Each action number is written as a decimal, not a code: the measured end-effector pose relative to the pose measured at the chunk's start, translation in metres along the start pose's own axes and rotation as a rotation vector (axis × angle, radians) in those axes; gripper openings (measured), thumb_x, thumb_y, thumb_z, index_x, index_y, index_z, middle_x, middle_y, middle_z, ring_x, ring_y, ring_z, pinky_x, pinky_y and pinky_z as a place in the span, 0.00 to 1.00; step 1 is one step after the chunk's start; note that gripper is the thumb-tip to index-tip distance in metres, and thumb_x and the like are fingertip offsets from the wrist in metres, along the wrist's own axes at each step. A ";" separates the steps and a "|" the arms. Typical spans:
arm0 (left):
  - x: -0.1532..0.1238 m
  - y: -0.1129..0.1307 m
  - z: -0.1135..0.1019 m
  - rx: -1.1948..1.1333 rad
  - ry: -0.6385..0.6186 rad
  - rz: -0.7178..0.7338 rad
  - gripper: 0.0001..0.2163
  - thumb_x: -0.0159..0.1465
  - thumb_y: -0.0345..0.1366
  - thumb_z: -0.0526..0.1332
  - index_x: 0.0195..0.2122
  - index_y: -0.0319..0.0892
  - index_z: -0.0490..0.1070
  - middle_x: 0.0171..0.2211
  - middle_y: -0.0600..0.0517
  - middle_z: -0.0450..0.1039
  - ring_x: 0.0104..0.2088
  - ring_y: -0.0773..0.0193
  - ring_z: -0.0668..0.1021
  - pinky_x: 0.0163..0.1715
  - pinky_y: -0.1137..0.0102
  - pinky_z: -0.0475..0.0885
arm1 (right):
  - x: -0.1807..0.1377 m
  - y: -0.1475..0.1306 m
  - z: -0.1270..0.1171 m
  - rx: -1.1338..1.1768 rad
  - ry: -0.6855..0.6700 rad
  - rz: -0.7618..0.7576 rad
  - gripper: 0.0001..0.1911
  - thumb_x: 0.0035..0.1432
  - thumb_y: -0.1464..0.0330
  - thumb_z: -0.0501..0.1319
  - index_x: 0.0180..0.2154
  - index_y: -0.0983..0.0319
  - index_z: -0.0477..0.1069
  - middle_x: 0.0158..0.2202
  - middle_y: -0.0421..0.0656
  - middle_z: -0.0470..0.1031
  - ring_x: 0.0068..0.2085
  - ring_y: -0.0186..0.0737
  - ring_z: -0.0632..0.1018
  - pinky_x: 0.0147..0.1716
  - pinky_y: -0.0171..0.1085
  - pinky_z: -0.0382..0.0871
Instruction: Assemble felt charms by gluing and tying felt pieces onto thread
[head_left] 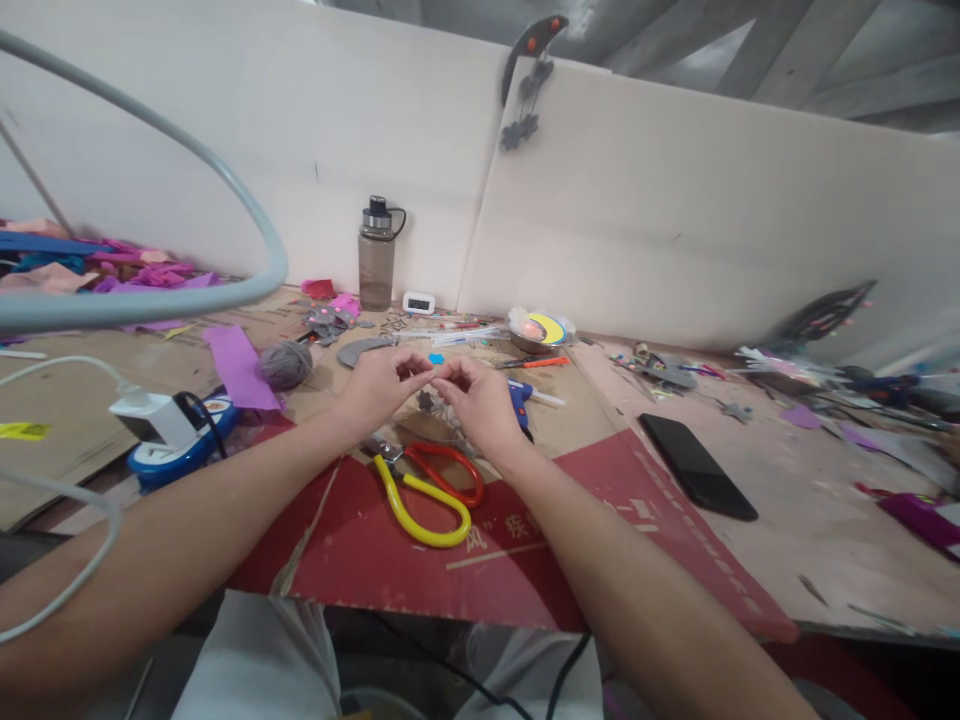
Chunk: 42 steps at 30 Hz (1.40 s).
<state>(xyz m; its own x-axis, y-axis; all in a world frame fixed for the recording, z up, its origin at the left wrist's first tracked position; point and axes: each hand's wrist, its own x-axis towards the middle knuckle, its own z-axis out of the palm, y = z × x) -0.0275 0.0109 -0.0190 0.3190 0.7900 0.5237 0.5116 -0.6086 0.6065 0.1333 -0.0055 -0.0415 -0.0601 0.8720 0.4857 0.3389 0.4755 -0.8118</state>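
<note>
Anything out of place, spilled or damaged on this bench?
Nothing spilled or broken. The mess is pink and purple scraps heaped at left, and the yellow-and-red-handled scissors lie with handles spread on the red cardboard sheet below the left hand and right hand.

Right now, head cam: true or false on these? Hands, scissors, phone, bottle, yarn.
1. The left hand and the right hand meet at the fingertips, pinched. True; whatever is between them is too small to tell.
2. The scissors lie right of the phone. False: they lie left of it, just below the hands.
3. The scissors have one yellow and one red handle. True.
4. The bottle lies on its side. False: it stands upright at the back panel.
5. The left hand grips the yarn ball. False: the ball lies apart, to its left.
</note>
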 end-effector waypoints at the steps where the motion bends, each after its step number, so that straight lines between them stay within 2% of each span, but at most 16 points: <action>1: 0.000 0.000 0.000 0.007 0.006 0.011 0.10 0.59 0.42 0.63 0.32 0.40 0.77 0.29 0.51 0.78 0.28 0.66 0.75 0.30 0.72 0.67 | 0.000 0.001 0.000 0.017 -0.003 0.015 0.02 0.53 0.69 0.62 0.29 0.61 0.70 0.24 0.37 0.70 0.27 0.33 0.70 0.30 0.35 0.63; 14: 0.000 -0.005 0.001 -0.118 0.026 -0.040 0.11 0.57 0.42 0.65 0.32 0.39 0.76 0.29 0.51 0.78 0.30 0.65 0.76 0.32 0.71 0.68 | 0.002 -0.001 -0.001 0.115 -0.047 0.068 0.06 0.52 0.65 0.62 0.29 0.61 0.68 0.23 0.37 0.69 0.26 0.32 0.69 0.28 0.34 0.63; 17: 0.001 -0.002 0.001 -0.288 0.013 -0.137 0.13 0.54 0.43 0.67 0.33 0.39 0.76 0.28 0.51 0.76 0.28 0.67 0.74 0.30 0.71 0.67 | 0.003 -0.004 -0.004 0.243 -0.113 0.116 0.07 0.52 0.65 0.62 0.28 0.61 0.66 0.22 0.35 0.68 0.24 0.31 0.69 0.27 0.33 0.63; 21: 0.002 -0.001 0.004 -0.676 -0.020 -0.318 0.15 0.50 0.45 0.70 0.30 0.39 0.74 0.25 0.53 0.72 0.22 0.72 0.68 0.23 0.73 0.63 | 0.003 -0.010 -0.003 0.464 -0.159 0.154 0.11 0.51 0.62 0.63 0.27 0.61 0.65 0.22 0.35 0.67 0.24 0.30 0.68 0.27 0.32 0.64; 24: 0.003 0.001 0.004 -0.829 0.022 -0.346 0.14 0.51 0.44 0.69 0.26 0.38 0.71 0.25 0.52 0.72 0.22 0.73 0.67 0.24 0.73 0.64 | 0.002 -0.010 0.000 0.584 -0.142 0.197 0.12 0.49 0.60 0.64 0.27 0.61 0.65 0.25 0.35 0.68 0.25 0.29 0.68 0.26 0.32 0.64; 27: 0.002 0.003 0.003 -0.745 0.023 -0.292 0.13 0.52 0.43 0.69 0.29 0.38 0.74 0.25 0.52 0.72 0.23 0.72 0.68 0.25 0.73 0.65 | 0.003 -0.006 0.001 0.574 -0.074 0.233 0.13 0.49 0.60 0.64 0.26 0.61 0.65 0.24 0.35 0.68 0.24 0.28 0.67 0.26 0.31 0.63; 31: 0.001 0.005 0.001 -0.541 -0.012 -0.208 0.13 0.53 0.43 0.68 0.33 0.39 0.76 0.25 0.53 0.73 0.24 0.71 0.69 0.27 0.73 0.65 | 0.004 -0.002 0.001 0.481 -0.045 0.200 0.12 0.51 0.60 0.63 0.27 0.61 0.65 0.22 0.35 0.67 0.23 0.28 0.67 0.25 0.31 0.62; 34: 0.000 0.006 -0.001 -0.428 -0.022 -0.156 0.13 0.54 0.44 0.68 0.31 0.39 0.76 0.25 0.53 0.73 0.26 0.70 0.70 0.28 0.73 0.65 | 0.004 0.000 0.001 0.386 -0.041 0.145 0.10 0.53 0.61 0.61 0.28 0.61 0.65 0.23 0.35 0.67 0.24 0.29 0.67 0.25 0.32 0.62; 39: 0.000 0.010 -0.004 -0.322 -0.045 -0.160 0.15 0.54 0.47 0.67 0.29 0.38 0.75 0.24 0.53 0.72 0.25 0.69 0.70 0.26 0.73 0.63 | 0.000 0.000 0.001 0.197 -0.007 0.049 0.09 0.56 0.62 0.60 0.29 0.60 0.65 0.24 0.36 0.67 0.25 0.31 0.67 0.26 0.32 0.61; 42: 0.000 0.012 -0.004 -0.245 -0.047 -0.113 0.14 0.56 0.47 0.65 0.28 0.38 0.73 0.24 0.54 0.71 0.25 0.69 0.69 0.26 0.73 0.62 | -0.003 -0.003 0.004 0.212 0.021 0.050 0.08 0.56 0.63 0.60 0.29 0.60 0.65 0.25 0.36 0.67 0.26 0.31 0.67 0.26 0.32 0.61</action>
<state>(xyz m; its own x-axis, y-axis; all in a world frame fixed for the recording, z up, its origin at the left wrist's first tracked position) -0.0242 0.0031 -0.0096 0.3104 0.8531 0.4194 0.3395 -0.5115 0.7893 0.1291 -0.0089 -0.0413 -0.0282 0.8938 0.4475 0.1360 0.4470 -0.8842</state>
